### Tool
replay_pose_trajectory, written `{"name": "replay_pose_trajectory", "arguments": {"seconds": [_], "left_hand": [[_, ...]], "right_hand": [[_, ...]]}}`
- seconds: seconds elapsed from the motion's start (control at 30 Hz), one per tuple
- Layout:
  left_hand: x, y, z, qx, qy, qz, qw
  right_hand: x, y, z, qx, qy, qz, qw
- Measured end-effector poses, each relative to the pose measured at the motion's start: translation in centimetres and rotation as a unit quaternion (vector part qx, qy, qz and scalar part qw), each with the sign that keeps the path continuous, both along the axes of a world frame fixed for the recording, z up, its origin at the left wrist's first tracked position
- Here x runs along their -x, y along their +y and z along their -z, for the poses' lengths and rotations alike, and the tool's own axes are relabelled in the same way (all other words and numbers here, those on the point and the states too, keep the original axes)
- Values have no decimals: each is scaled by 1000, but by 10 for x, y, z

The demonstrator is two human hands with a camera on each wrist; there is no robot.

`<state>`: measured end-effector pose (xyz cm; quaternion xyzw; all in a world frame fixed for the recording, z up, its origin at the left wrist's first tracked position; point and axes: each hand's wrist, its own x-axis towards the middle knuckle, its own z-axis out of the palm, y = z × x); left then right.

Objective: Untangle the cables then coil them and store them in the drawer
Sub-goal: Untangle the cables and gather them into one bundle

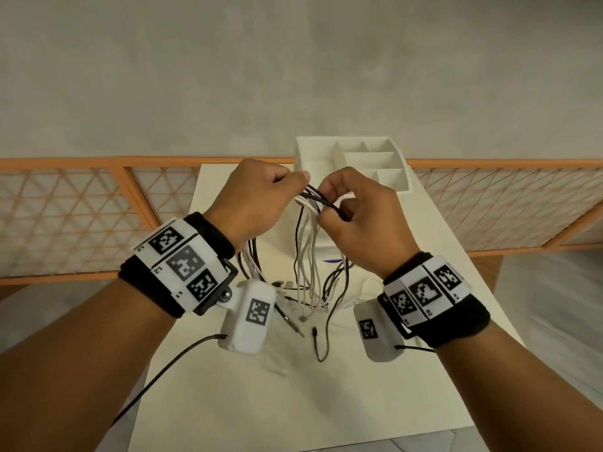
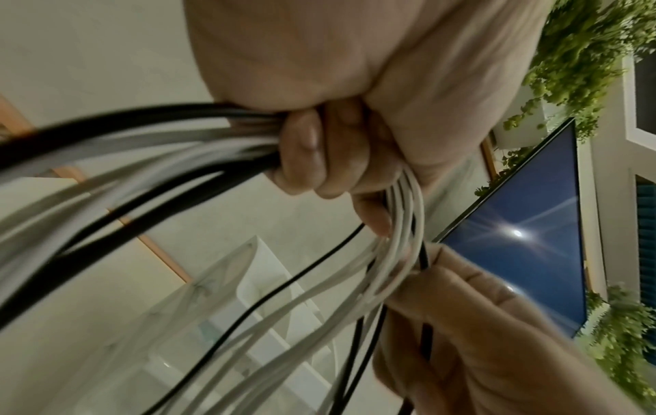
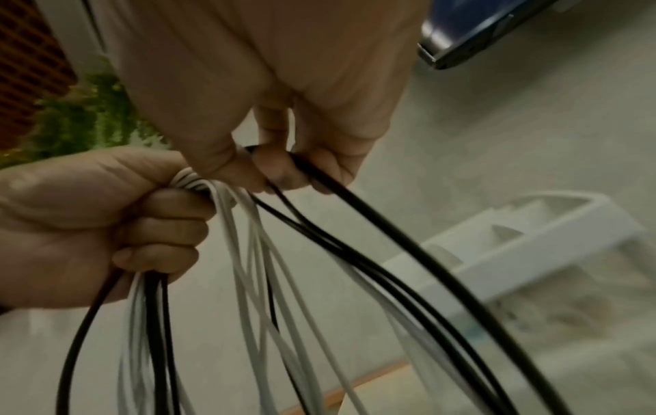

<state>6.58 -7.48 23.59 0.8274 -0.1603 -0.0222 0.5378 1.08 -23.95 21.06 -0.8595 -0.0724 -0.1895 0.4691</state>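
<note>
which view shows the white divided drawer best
The head view: the drawer stands whole on the table behind both hands, its compartments clearly visible. The right wrist view shows it blurred and partly behind black cables. The left wrist view catches it blurred behind cable strands.

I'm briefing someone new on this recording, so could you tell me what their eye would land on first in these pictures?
First, the tangle of black and white cables, held up above the white table with loops hanging down to it. The left hand grips the bunch in a fist, while the right hand pinches a black strand. Behind them sits a white drawer organiser with open compartments.
</note>
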Motion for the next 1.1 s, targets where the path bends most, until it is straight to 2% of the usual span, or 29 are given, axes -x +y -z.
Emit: {"name": "replay_pose_trajectory", "arguments": {"seconds": [0.07, 0.13, 0.17, 0.23, 0.3, 0.4, 0.47, 0.53, 0.63, 0.67, 0.77, 0.83, 0.87, 0.93, 0.97, 1.0, 1.03, 1.1], "left_hand": [[1, 0, 1, 2, -14, -12, 1000], [-1, 3, 1, 22, -19, -35, 999], [-4, 5, 0, 46, -16, -55, 997], [-13, 12, -5, 110, -6, -98, 989], [-20, 18, -13, 154, -2, -111, 982], [-24, 21, -20, 185, -9, -106, 977], [-25, 18, -20, 192, -13, -98, 976], [-25, 15, -16, 178, -17, -94, 979], [-25, 9, -5, 129, -28, -77, 988], [-24, 8, 0, 115, -31, -75, 990], [-22, 7, 13, 112, -21, -87, 990], [-21, 10, 14, 136, -15, -88, 987], [-21, 12, 13, 148, -10, -86, 985], [-21, 17, 11, 162, 3, -77, 984], [-20, 17, 10, 167, 14, -70, 983], [-18, 17, 8, 171, 25, -60, 983], [-16, 16, 8, 173, 37, -48, 983], [-13, 12, 9, 167, 54, -23, 984]], "right_hand": [[0, -6, 9, -56, 65, -26, 996], [-1, -20, 27, -62, 124, -53, 989], [0, -28, 39, -32, 150, -59, 986], [7, -45, 71, 94, 207, -38, 973], [16, -66, 111, 197, 281, -5, 939], [27, -94, 149, 278, 421, 29, 863], [26, -109, 156, 302, 439, 50, 845], [22, -119, 145, 205, 415, 129, 877], [9, -134, 117, 7, 279, 241, 929], [4, -139, 107, -22, 213, 273, 938], [3, -148, 93, 38, 70, 318, 945], [9, -148, 101, 100, 88, 300, 945], [14, -147, 110, 136, 157, 271, 940], [24, -142, 129, 210, 343, 193, 895], [28, -138, 134, 224, 391, 171, 876], [29, -132, 133, 220, 396, 163, 876], [28, -124, 126, 204, 371, 161, 892], [23, -100, 103, 155, 273, 144, 939]]}}
